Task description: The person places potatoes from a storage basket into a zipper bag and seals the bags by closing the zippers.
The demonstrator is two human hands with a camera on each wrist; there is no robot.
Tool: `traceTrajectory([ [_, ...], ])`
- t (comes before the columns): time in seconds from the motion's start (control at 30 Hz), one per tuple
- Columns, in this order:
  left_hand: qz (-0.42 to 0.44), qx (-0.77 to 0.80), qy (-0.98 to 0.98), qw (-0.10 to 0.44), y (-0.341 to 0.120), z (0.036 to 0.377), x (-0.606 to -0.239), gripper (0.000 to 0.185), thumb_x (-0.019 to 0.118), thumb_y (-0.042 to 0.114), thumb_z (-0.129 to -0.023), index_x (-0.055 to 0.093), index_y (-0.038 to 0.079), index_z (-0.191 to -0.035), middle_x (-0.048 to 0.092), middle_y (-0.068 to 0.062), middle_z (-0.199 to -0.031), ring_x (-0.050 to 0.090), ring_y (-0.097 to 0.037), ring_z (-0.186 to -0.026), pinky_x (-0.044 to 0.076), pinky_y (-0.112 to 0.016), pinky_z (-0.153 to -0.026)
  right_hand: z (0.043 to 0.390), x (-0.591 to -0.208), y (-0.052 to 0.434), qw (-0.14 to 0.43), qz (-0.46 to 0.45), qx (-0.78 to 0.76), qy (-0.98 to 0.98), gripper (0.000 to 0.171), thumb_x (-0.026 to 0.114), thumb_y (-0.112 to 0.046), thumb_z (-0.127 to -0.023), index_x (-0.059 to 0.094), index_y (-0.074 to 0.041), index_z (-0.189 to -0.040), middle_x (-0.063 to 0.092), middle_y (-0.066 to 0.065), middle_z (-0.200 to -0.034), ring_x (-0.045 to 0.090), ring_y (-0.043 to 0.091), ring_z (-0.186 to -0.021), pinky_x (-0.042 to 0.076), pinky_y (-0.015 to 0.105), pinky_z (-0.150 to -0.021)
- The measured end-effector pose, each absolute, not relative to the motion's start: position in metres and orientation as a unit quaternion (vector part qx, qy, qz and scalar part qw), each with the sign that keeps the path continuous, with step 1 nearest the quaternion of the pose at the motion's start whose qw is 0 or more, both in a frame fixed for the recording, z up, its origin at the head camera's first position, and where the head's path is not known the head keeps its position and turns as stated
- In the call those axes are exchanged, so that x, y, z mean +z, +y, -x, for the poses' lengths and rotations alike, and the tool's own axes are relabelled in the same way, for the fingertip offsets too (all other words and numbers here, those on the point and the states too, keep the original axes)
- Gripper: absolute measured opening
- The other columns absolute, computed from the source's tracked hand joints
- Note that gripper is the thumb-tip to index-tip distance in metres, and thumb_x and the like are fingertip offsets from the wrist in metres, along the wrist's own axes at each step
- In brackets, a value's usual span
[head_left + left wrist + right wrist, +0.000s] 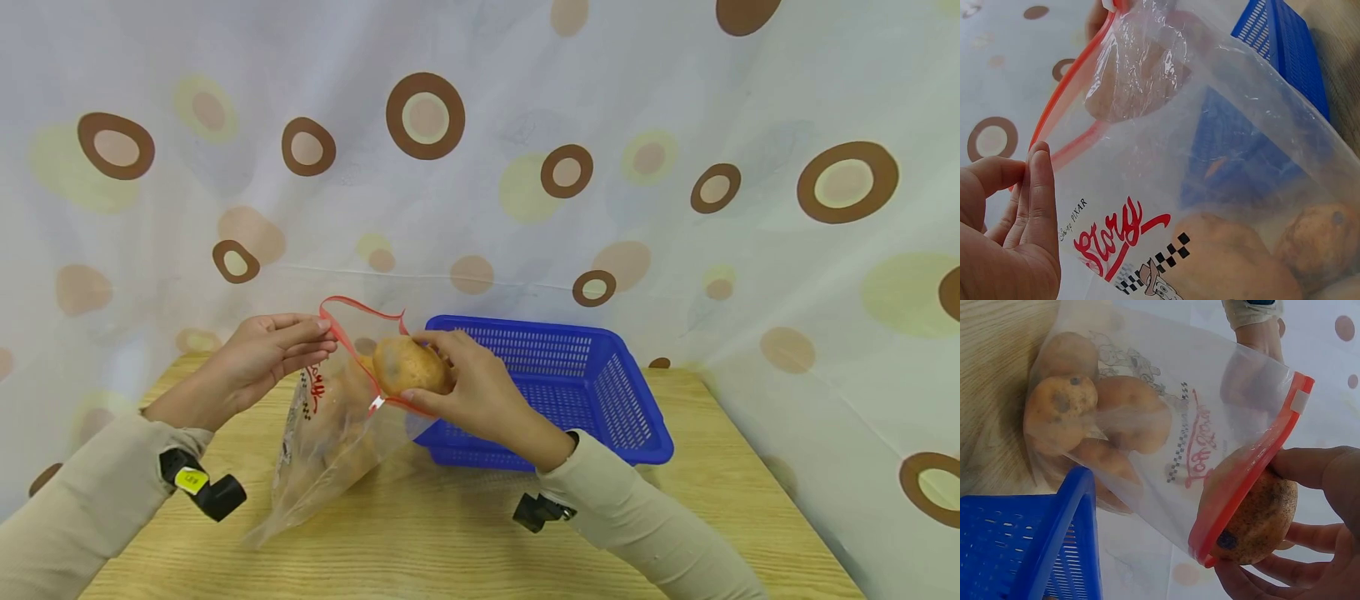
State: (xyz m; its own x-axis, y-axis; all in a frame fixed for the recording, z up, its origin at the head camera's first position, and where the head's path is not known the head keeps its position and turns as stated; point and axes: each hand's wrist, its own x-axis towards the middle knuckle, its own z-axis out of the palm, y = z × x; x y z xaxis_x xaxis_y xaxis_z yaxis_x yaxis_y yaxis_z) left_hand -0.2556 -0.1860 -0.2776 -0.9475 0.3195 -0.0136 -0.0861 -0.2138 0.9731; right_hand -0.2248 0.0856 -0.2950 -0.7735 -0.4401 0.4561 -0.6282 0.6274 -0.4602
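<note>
A clear zip bag with a red seal strip and red print stands tilted on the wooden table. Several potatoes lie in its bottom. My left hand pinches the bag's red rim and holds the mouth open. My right hand grips a brown potato at the bag's mouth, half past the red strip. The same potato shows through the plastic in the left wrist view.
A blue plastic basket stands on the table just right of the bag, behind my right hand. A spotted curtain hangs behind and to the right of the table. Bare wood lies in front.
</note>
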Motion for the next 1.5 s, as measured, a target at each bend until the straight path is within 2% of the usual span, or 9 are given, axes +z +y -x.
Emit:
traceTrajectory([
  [0.2,-0.097,0.767,0.621,0.131,-0.184,0.255,-0.278,0.006,0.064,0.012,-0.093,0.068,0.008,-0.093,0.071,-0.002,-0.087,0.070,-0.010,-0.083,0.058,-0.020,-0.081,0.224,-0.295,0.086,0.151,-0.289,0.286,-0.901,0.059,0.079,-0.036,-0.080,0.057,-0.014,-0.131,0.062,0.003,-0.112,0.058,0.014,-0.089,0.054,0.025,-0.068],
  [0.5,-0.097,0.768,0.619,0.130,-0.186,0.255,-0.275,0.006,0.064,0.012,-0.093,0.068,0.008,-0.092,0.071,-0.002,-0.087,0.070,-0.010,-0.083,0.058,-0.020,-0.080,0.225,-0.295,0.085,0.160,-0.291,0.274,-0.903,0.058,0.079,-0.036,-0.080,0.059,-0.011,-0.128,0.064,0.003,-0.115,0.060,0.014,-0.091,0.053,0.026,-0.071],
  [0.73,-0.098,0.771,0.616,0.130,-0.184,0.255,-0.277,0.006,0.063,0.011,-0.094,0.069,0.008,-0.091,0.071,-0.003,-0.086,0.070,-0.010,-0.082,0.058,-0.021,-0.081,0.225,-0.296,0.089,0.141,-0.281,0.282,-0.907,0.057,0.078,-0.038,-0.080,0.060,-0.010,-0.126,0.066,0.002,-0.105,0.062,0.014,-0.089,0.054,0.025,-0.069],
  [0.97,-0.094,0.770,0.618,0.127,-0.187,0.253,-0.280,0.005,0.064,0.012,-0.093,0.067,0.009,-0.094,0.071,-0.002,-0.088,0.069,-0.010,-0.084,0.057,-0.020,-0.082,0.237,-0.294,0.101,0.124,-0.253,0.320,-0.905,0.057,0.075,-0.038,-0.083,0.058,-0.013,-0.131,0.062,0.002,-0.124,0.061,0.019,-0.109,0.055,0.038,-0.087],
  [1.1,-0.097,0.772,0.615,0.126,-0.189,0.253,-0.280,0.006,0.064,0.013,-0.093,0.068,0.009,-0.094,0.071,-0.002,-0.089,0.069,-0.010,-0.084,0.057,-0.020,-0.082,0.254,-0.294,0.110,0.113,-0.224,0.338,-0.907,0.053,0.073,-0.038,-0.085,0.058,-0.014,-0.131,0.061,0.004,-0.127,0.058,0.024,-0.113,0.055,0.043,-0.089],
  [1.3,-0.099,0.773,0.613,0.128,-0.189,0.253,-0.283,0.006,0.063,0.012,-0.094,0.068,0.009,-0.093,0.071,-0.002,-0.089,0.069,-0.010,-0.085,0.057,-0.020,-0.082,0.284,-0.303,0.124,0.065,-0.174,0.379,-0.907,0.051,0.068,-0.037,-0.089,0.055,-0.015,-0.133,0.056,0.006,-0.134,0.053,0.031,-0.121,0.051,0.049,-0.095],
  [1.5,-0.099,0.777,0.609,0.129,-0.188,0.253,-0.282,0.007,0.062,0.010,-0.095,0.068,0.008,-0.092,0.071,-0.002,-0.088,0.069,-0.010,-0.084,0.058,-0.020,-0.080,0.307,-0.318,0.129,0.042,-0.127,0.418,-0.899,0.053,0.068,-0.033,-0.090,0.054,-0.007,-0.134,0.053,0.015,-0.136,0.050,0.036,-0.124,0.049,0.049,-0.100],
])
